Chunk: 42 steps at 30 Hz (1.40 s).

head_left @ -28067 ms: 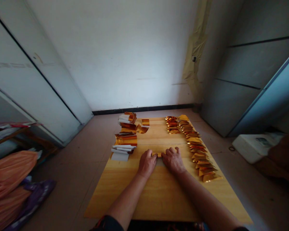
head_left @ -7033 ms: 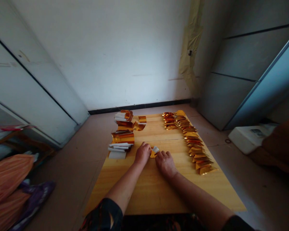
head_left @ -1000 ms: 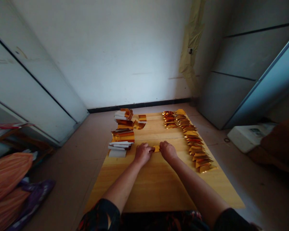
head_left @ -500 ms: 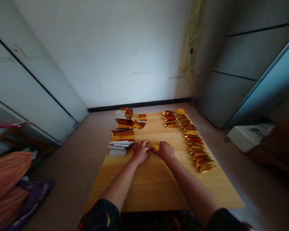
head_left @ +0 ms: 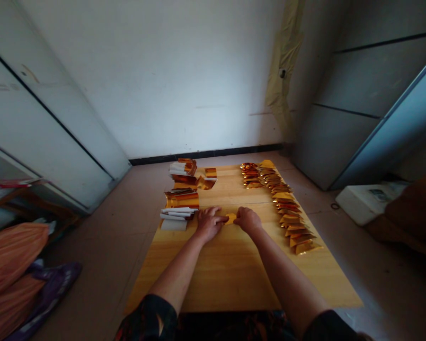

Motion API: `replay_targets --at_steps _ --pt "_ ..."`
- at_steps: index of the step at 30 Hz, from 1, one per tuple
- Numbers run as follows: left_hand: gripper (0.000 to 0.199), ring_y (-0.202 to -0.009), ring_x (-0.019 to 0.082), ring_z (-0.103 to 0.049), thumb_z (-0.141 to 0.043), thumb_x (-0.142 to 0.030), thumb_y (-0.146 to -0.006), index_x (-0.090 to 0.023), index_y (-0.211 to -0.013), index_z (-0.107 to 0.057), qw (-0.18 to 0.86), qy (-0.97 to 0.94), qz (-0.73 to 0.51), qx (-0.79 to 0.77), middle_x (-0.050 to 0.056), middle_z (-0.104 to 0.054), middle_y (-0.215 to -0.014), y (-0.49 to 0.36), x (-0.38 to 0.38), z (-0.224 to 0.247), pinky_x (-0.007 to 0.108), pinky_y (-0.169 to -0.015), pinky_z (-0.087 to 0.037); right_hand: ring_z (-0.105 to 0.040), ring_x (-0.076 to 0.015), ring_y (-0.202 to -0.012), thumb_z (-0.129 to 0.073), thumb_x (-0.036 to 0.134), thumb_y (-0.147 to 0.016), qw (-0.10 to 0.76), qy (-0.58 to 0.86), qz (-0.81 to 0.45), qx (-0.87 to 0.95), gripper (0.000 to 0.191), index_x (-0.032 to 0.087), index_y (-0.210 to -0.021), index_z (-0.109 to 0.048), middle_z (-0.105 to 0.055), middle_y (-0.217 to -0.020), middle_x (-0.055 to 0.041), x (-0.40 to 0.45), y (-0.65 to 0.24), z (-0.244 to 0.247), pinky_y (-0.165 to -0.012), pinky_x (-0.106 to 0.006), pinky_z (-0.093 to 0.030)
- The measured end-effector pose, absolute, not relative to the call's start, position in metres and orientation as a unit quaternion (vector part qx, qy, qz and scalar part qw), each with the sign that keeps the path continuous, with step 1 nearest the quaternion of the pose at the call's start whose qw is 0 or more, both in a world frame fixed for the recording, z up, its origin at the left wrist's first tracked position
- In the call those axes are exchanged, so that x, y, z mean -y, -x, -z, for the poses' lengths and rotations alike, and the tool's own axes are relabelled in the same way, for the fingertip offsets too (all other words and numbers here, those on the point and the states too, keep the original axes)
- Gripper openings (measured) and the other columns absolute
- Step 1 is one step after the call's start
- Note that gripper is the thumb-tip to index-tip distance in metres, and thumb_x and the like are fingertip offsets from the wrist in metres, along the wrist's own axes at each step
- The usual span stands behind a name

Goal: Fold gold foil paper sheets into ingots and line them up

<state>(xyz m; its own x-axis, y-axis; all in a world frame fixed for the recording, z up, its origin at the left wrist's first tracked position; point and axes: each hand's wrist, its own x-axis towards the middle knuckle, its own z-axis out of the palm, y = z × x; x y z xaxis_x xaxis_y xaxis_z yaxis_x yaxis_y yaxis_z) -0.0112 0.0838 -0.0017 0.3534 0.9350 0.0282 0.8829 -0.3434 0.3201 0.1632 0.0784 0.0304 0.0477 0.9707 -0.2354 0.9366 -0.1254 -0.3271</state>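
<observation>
A small folded gold paper (head_left: 230,219) lies on the wooden table (head_left: 230,265) between my hands. My left hand (head_left: 208,224) rests on the tabletop with its fingers apart, a fingertip touching the paper's left end. At the right end, my right hand (head_left: 247,220) has its fingers closed on the paper's edge. Stacks of gold and white paper sheets (head_left: 181,201) stand left of my left hand. Rows of folded gold papers (head_left: 291,220) run along the table's right side.
One small gold sheet (head_left: 210,172) lies near the table's far edge. A white box (head_left: 362,203) stands on the floor at right. Orange and purple bags (head_left: 14,260) are at left. Behind the table is a wall (head_left: 199,85).
My right hand has shifted slightly to the right, and more of the gold paper between the hands now shows. My left hand stays nearly in place.
</observation>
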Motion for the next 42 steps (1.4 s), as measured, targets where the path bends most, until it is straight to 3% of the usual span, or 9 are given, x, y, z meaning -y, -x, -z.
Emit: replay_targets --at_steps 10,15,22,26,29,36,39,42 --pt "0.026 -0.121 0.023 -0.04 -0.058 -0.029 -0.084 -0.045 -0.101 -0.068 0.128 -0.814 -0.12 -0.554 -0.004 -0.052 -0.132 0.012 -0.085 0.006 0.048 -0.104 -0.025 -0.061 -0.0145 -0.082 -0.06 0.011 -0.071 0.101 0.714 -0.221 0.656 0.015 0.018 -0.081 -0.068 -0.07 -0.087 -0.0044 -0.089 -0.185 -0.016 -0.064 -0.02 -0.036" --pt "0.026 -0.12 0.024 -0.042 -0.056 -0.029 -0.085 -0.046 -0.102 -0.067 0.114 -0.819 -0.116 -0.55 -0.004 -0.052 -0.132 0.013 -0.086 0.008 0.048 -0.102 -0.027 -0.061 -0.0145 -0.079 -0.052 0.007 -0.072 0.116 0.729 -0.208 0.641 0.022 0.016 -0.082 -0.069 -0.07 -0.084 -0.0061 -0.089 -0.198 -0.013 -0.064 -0.02 -0.036" --pt "0.028 -0.121 0.024 -0.042 -0.059 -0.025 -0.083 -0.044 -0.101 -0.068 0.121 -0.814 -0.122 -0.555 -0.003 -0.053 -0.13 0.012 -0.086 0.008 0.047 -0.103 -0.028 -0.058 -0.0122 -0.075 -0.053 0.009 -0.071 0.278 0.648 -0.232 0.67 0.02 0.017 -0.084 -0.066 -0.068 -0.083 -0.002 -0.087 -0.182 -0.02 -0.068 -0.019 -0.04" --pt "0.028 -0.123 0.024 -0.041 -0.06 -0.023 -0.081 -0.041 -0.101 -0.069 0.125 -0.815 -0.11 -0.555 -0.002 -0.053 -0.131 0.012 -0.086 0.005 0.048 -0.105 -0.026 -0.057 -0.0119 -0.072 -0.06 0.016 -0.072 0.21 0.624 -0.284 0.696 0.008 0.018 -0.077 -0.066 -0.067 -0.078 -0.0008 -0.088 -0.157 -0.018 -0.063 -0.018 -0.038" --pt "0.027 -0.125 0.025 -0.04 -0.059 -0.025 -0.081 -0.04 -0.101 -0.069 0.128 -0.821 -0.098 -0.548 -0.002 -0.051 -0.133 0.014 -0.088 0.003 0.049 -0.105 -0.026 -0.058 -0.0119 -0.075 -0.059 0.013 -0.073 0.157 0.649 -0.271 0.693 0.01 0.018 -0.079 -0.065 -0.067 -0.082 -0.0014 -0.088 -0.149 -0.014 -0.063 -0.019 -0.036" --pt "0.03 -0.127 0.025 -0.038 -0.055 -0.025 -0.083 -0.042 -0.104 -0.067 0.149 -0.837 -0.059 -0.523 -0.003 -0.047 -0.138 0.022 -0.095 0.001 0.047 -0.106 -0.028 -0.058 -0.0106 -0.078 -0.054 0.01 -0.076 0.14 0.644 -0.27 0.702 0.015 0.019 -0.08 -0.065 -0.067 -0.084 -0.0007 -0.091 -0.153 -0.013 -0.064 -0.018 -0.034" --pt "0.029 -0.129 0.024 -0.037 -0.053 -0.026 -0.084 -0.041 -0.105 -0.067 0.157 -0.833 -0.058 -0.527 -0.004 -0.046 -0.139 0.021 -0.095 0.0 0.046 -0.107 -0.027 -0.058 -0.0123 -0.077 -0.059 0.018 -0.076 0.131 0.654 -0.267 0.696 0.008 0.019 -0.082 -0.064 -0.067 -0.085 -0.0019 -0.089 -0.15 -0.015 -0.061 -0.02 -0.033" --pt "0.03 -0.128 0.023 -0.039 -0.056 -0.024 -0.082 -0.041 -0.104 -0.068 0.163 -0.823 -0.067 -0.54 -0.004 -0.048 -0.138 0.019 -0.095 0.0 0.045 -0.107 -0.027 -0.059 -0.0145 -0.077 -0.067 0.03 -0.072 0.113 0.673 -0.245 0.689 0.018 0.019 -0.086 -0.064 -0.067 -0.087 -0.0036 -0.087 -0.145 -0.016 -0.058 -0.021 -0.032"
